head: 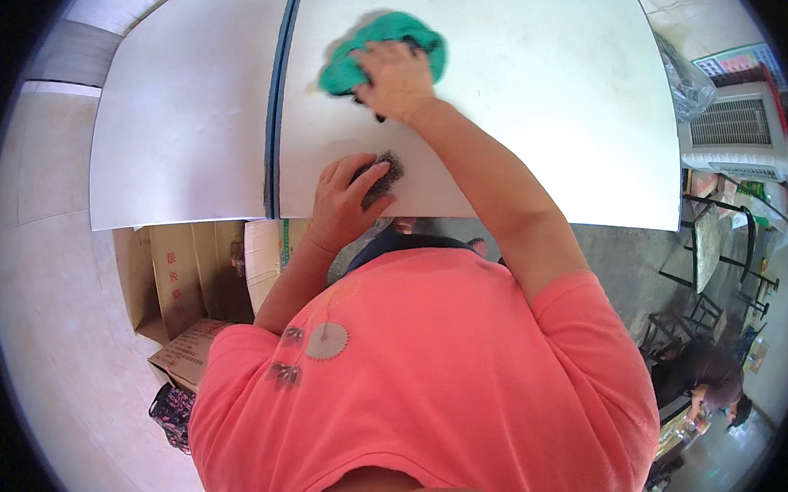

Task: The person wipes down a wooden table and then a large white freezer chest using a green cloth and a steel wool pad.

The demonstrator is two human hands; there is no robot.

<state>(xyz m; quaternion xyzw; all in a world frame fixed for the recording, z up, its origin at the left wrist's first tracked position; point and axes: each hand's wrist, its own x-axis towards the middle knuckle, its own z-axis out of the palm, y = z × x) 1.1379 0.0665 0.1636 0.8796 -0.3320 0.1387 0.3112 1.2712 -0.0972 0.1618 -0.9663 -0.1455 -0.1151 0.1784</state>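
Note:
On a white table [526, 93], my right hand [398, 78] presses down on a crumpled green cloth [393, 28]. Small black parts show under and beside that hand; what they are is blurred. Nearer the table's front edge, my left hand [347, 191] has its fingers around a dark, speckled scouring pad [389, 170], which looks like metal mesh. The cloth lies farther from me than the pad, and the two are apart. A faint brownish mark is beside the cloth's left end.
A dark blue seam [279, 109] divides the tabletop. Cardboard boxes [181, 276] stand below left, near a patterned bag [174, 414]. A white air cooler [736, 122], a plastic bag [688, 87] and a metal-framed chair [707, 246] are at right. Another person [705, 372] bends over at lower right.

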